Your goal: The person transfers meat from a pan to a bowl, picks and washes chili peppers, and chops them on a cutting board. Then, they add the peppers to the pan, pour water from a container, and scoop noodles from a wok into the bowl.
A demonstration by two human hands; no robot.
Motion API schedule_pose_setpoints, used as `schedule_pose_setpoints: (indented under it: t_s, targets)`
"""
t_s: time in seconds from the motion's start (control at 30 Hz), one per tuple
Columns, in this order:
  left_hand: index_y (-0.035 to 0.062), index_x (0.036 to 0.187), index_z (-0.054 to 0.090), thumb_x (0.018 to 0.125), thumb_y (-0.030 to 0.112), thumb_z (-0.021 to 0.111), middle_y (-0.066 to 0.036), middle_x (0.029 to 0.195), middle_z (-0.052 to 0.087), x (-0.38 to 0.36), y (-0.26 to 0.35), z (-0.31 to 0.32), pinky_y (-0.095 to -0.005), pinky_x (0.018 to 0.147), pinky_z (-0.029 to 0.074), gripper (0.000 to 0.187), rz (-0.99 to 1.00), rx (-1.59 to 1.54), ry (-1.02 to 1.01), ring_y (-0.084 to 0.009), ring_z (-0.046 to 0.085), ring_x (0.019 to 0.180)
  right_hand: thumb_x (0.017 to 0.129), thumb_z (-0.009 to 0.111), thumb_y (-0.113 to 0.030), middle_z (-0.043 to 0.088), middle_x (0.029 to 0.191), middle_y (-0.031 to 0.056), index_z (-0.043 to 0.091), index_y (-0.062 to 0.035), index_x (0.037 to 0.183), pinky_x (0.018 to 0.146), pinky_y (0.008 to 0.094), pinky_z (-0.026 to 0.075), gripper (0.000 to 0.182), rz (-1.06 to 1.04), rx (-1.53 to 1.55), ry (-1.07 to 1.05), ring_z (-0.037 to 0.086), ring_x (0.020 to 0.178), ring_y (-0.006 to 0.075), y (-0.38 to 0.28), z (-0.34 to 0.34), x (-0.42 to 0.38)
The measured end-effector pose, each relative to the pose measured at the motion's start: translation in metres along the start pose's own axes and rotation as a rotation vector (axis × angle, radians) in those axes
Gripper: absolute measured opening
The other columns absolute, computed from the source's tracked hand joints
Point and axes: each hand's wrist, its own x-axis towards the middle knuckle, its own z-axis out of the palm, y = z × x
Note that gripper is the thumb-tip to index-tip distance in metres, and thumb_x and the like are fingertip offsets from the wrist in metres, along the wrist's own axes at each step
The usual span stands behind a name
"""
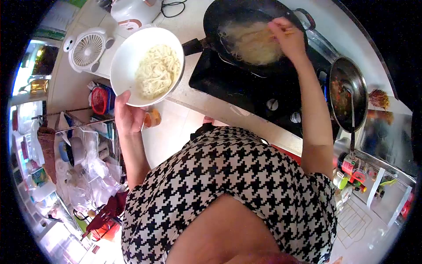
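My left hand (129,113) grips the lower rim of a white bowl (124,66), which is tilted and holds pale noodles (159,72). Over the right side of a large dark wok (215,21), my right hand (288,37) is closed around what look like thin chopsticks, partly hidden by the fingers. Noodles in cloudy liquid (252,42) fill the middle of the wok, just below that hand. The wok sits on a black stove (211,75), its handle (192,46) pointing left toward the bowl.
A second pan (340,83) with food and a ladle stands at the right of the stove. Behind the bowl are a white fan (88,49) and a white appliance (132,12). A cluttered rack (90,141) is at lower left, with bottles (350,165) at lower right.
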Motion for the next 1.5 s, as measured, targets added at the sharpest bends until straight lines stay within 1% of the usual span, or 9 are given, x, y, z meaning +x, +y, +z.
schedule_pose_setpoints:
  t_s: [0.17,0.37,0.47,0.57,0.63,0.97,1.23,1.4,1.5]
  targets:
    - [0.0018,0.123,0.034,0.073,0.020,0.055,-0.013,0.119,0.045,-0.008,-0.014,0.011,-0.0418,0.088,0.041,0.058,0.029,-0.076,-0.047,-0.0270,0.046,0.108,0.081,0.056,-0.029,0.060,0.075,0.0034,0.058,-0.0057,0.088,0.046,0.0224,0.047,0.025,0.070,-0.291,0.141,0.060,0.060,0.0122,0.035,-0.054,0.002]
    - [0.0021,0.123,0.034,0.072,0.020,0.057,-0.013,0.119,0.045,-0.010,-0.010,0.016,-0.0427,0.088,0.041,0.059,0.007,-0.108,-0.023,-0.0278,0.046,0.108,0.082,0.053,-0.031,0.060,0.071,0.0079,0.054,-0.0032,0.079,0.038,0.0219,0.042,0.028,0.412,0.411,0.296,0.059,0.049,0.0164,0.036,-0.031,0.020]
    - [0.0021,0.123,0.034,0.072,0.021,0.057,-0.014,0.119,0.045,-0.007,-0.010,0.024,-0.0433,0.087,0.042,0.059,-0.006,-0.115,-0.026,-0.0289,0.046,0.108,0.084,0.051,-0.028,0.060,0.070,0.0081,0.053,-0.0019,0.079,0.036,0.0233,0.041,0.027,0.472,0.124,0.353,0.059,0.048,0.0180,0.101,-0.017,0.028]
    - [0.0019,0.123,0.034,0.072,0.022,0.056,-0.015,0.120,0.044,-0.006,-0.014,0.036,-0.0446,0.087,0.042,0.059,0.004,-0.078,-0.012,-0.0307,0.046,0.106,0.084,0.049,-0.023,0.057,0.078,0.0149,0.047,0.0009,0.084,0.045,0.0331,0.052,0.024,0.631,0.294,0.407,0.061,0.056,0.0266,0.183,-0.008,0.037]
    - [0.0015,0.123,0.034,0.072,0.023,0.057,-0.015,0.119,0.044,-0.005,-0.016,0.045,-0.0446,0.086,0.042,0.060,0.016,-0.041,-0.027,-0.0304,0.047,0.106,0.084,0.048,-0.020,0.055,0.083,0.0189,0.043,0.0027,0.088,0.050,0.0387,0.055,0.024,0.799,0.747,0.555,0.061,0.059,0.0308,0.094,-0.014,0.018]
    - [-0.0020,0.122,0.033,0.070,0.023,0.058,-0.016,0.117,0.045,-0.002,-0.016,0.066,-0.0403,0.092,0.038,0.063,-0.086,-0.015,-0.124,-0.0284,0.045,0.107,0.087,0.035,-0.017,0.054,0.088,0.0261,0.036,0.0058,0.095,0.064,0.0471,0.053,0.024,0.873,1.194,0.465,0.060,0.075,0.0340,0.088,-0.014,0.017]
    - [-0.0017,0.121,0.034,0.073,0.024,0.055,-0.015,0.117,0.045,-0.004,-0.016,0.082,-0.0320,0.080,0.046,0.058,-0.198,0.055,-0.155,-0.0245,0.048,0.103,0.086,0.037,-0.013,0.053,0.091,0.0284,0.038,0.0086,0.092,0.071,0.0485,0.051,0.022,0.702,1.358,0.549,0.059,0.075,0.0376,0.033,-0.041,0.048]
    - [-0.0020,0.121,0.034,0.074,0.025,0.053,-0.014,0.117,0.045,-0.003,-0.027,0.081,-0.0338,0.086,0.041,0.058,-0.214,0.059,-0.135,-0.0245,0.047,0.105,0.087,0.039,-0.015,0.054,0.085,0.0243,0.037,0.0061,0.090,0.063,0.0455,0.054,0.021,0.615,1.063,0.410,0.060,0.072,0.0366,0.016,-0.032,0.054]
    - [-0.0019,0.120,0.034,0.074,0.025,0.053,-0.014,0.115,0.046,-0.008,-0.024,0.078,-0.0338,0.086,0.041,0.057,-0.200,0.051,-0.162,-0.0243,0.047,0.103,0.084,0.048,-0.016,0.056,0.074,0.0194,0.042,0.0023,0.082,0.045,0.0362,0.054,0.020,0.551,0.938,0.387,0.060,0.054,0.0282,0.018,-0.012,0.042]
